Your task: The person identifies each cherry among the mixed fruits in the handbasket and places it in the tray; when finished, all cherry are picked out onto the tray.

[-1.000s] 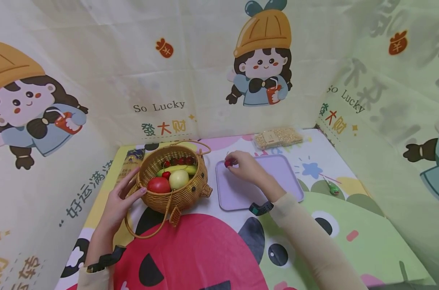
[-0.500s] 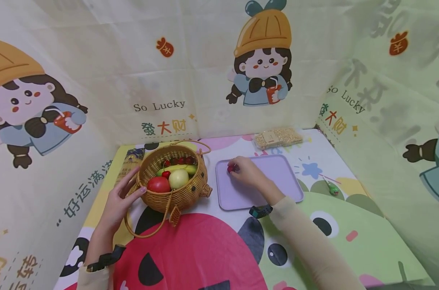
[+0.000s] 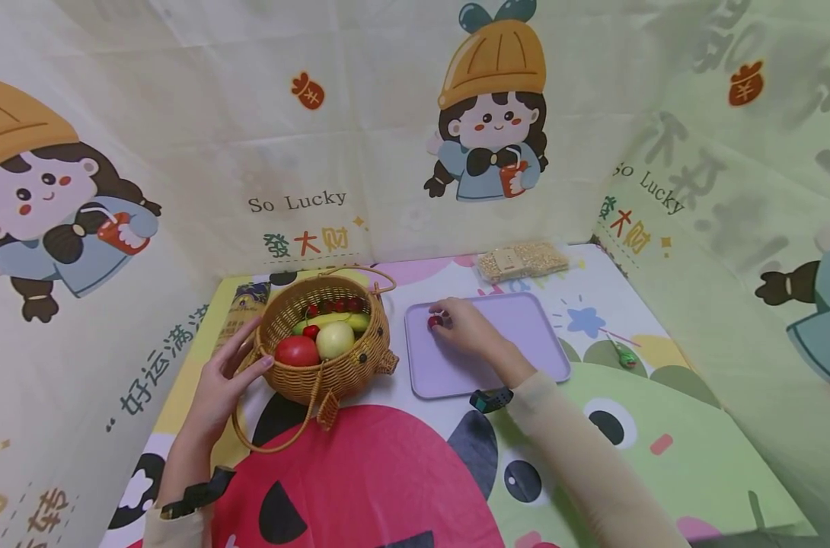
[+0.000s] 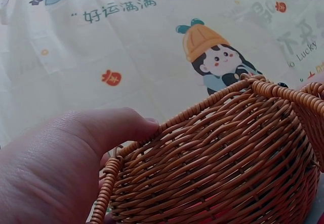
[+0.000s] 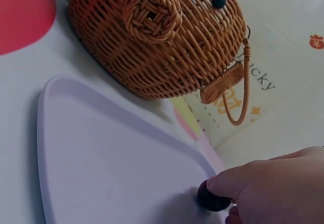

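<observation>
– What has your right hand (image 3: 466, 329) got?

– You pinch a dark red cherry (image 3: 435, 322) between your thumb and fingers, over the far left part of the lilac tray (image 3: 449, 374). Whether the cherry touches the tray, I can't tell.

– And your left hand (image 3: 225, 384)?

– You grip the wicker basket (image 3: 349, 377) at its left side with it, your thumb on the rim and your fingers along the outer wall. The basket sits to the left of the tray, near it but apart, its snout turned that way.

– What can you see inside it?

– A red fruit (image 3: 296, 352) next to a pale round fruit (image 3: 335, 341), a yellow banana (image 3: 349, 323) behind them, and several more cherries (image 3: 340, 306) towards the back.

– Anything else on your counter (image 3: 696, 457)?

– Behind the tray you have a clear bag of grain (image 3: 522, 261); left of the basket, a golden packet (image 3: 249, 302); right of the tray, a small green item (image 3: 625, 356)
</observation>
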`<action>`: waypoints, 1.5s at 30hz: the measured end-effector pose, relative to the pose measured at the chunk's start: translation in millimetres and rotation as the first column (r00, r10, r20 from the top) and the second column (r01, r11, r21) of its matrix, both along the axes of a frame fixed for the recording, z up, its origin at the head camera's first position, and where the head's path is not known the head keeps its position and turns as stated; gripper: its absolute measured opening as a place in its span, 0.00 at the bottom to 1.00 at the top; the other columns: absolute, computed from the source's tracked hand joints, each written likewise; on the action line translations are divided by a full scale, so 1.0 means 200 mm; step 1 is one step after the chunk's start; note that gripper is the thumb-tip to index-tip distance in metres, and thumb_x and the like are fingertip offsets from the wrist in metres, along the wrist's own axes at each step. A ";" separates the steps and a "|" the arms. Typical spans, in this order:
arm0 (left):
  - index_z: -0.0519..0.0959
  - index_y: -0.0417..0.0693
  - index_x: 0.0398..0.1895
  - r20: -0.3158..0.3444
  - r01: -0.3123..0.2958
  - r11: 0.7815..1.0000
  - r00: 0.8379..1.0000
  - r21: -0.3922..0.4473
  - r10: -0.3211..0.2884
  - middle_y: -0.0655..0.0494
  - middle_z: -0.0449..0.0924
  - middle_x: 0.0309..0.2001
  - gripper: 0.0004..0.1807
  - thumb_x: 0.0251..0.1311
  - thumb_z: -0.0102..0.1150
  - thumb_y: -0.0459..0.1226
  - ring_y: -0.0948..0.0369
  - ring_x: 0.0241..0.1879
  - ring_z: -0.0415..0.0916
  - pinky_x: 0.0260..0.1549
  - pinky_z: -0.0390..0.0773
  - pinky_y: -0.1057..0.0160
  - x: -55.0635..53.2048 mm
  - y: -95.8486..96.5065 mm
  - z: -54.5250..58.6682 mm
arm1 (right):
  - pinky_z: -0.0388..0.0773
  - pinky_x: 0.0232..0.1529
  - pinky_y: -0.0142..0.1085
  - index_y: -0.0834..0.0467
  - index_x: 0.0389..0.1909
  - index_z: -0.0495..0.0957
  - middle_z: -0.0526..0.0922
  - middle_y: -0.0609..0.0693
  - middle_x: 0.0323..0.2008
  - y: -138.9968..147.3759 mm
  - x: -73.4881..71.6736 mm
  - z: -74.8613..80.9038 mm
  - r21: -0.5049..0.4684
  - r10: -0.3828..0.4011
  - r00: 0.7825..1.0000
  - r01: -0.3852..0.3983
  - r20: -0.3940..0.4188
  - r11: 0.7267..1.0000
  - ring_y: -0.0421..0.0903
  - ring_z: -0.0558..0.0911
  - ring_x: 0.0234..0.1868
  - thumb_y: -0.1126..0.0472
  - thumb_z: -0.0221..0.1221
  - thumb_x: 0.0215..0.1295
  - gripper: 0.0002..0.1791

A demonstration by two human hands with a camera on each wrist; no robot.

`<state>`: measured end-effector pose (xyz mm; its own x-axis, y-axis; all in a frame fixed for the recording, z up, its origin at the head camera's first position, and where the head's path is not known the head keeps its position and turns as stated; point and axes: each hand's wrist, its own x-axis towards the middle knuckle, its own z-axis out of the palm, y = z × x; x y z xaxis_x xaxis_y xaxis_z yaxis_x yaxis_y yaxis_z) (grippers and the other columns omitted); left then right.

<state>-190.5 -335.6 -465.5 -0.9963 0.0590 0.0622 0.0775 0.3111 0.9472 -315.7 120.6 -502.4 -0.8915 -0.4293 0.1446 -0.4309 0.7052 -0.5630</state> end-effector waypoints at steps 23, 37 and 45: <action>0.60 0.67 0.90 -0.017 -0.002 1.000 1.000 -0.012 0.002 0.60 0.55 0.91 0.40 0.81 0.63 0.40 0.37 0.89 0.49 0.58 0.74 0.83 0.02 -0.01 -0.03 | 0.76 0.78 0.49 0.54 0.62 0.86 0.87 0.49 0.62 -0.25 0.02 0.40 0.018 0.134 0.951 -0.135 -0.277 0.991 0.51 0.80 0.72 0.59 0.67 0.78 0.15; 0.60 0.69 0.90 -0.015 -0.005 1.000 1.000 -0.031 0.004 0.61 0.55 0.91 0.40 0.81 0.63 0.41 0.37 0.89 0.49 0.58 0.74 0.83 0.01 0.01 -0.02 | 0.84 0.64 0.40 0.54 0.60 0.87 0.87 0.50 0.58 -0.55 0.08 0.68 0.188 0.353 0.889 -0.309 -0.291 0.932 0.46 0.83 0.58 0.63 0.64 0.79 0.13; 0.60 0.71 0.90 0.006 -0.016 1.000 1.000 -0.024 0.016 0.63 0.56 0.91 0.40 0.81 0.63 0.42 0.40 0.90 0.49 0.62 0.74 0.79 0.02 0.01 -0.01 | 0.81 0.69 0.38 0.52 0.63 0.86 0.86 0.47 0.59 -0.68 0.11 0.71 0.366 0.434 0.871 -0.336 -0.229 0.868 0.44 0.83 0.62 0.62 0.63 0.80 0.15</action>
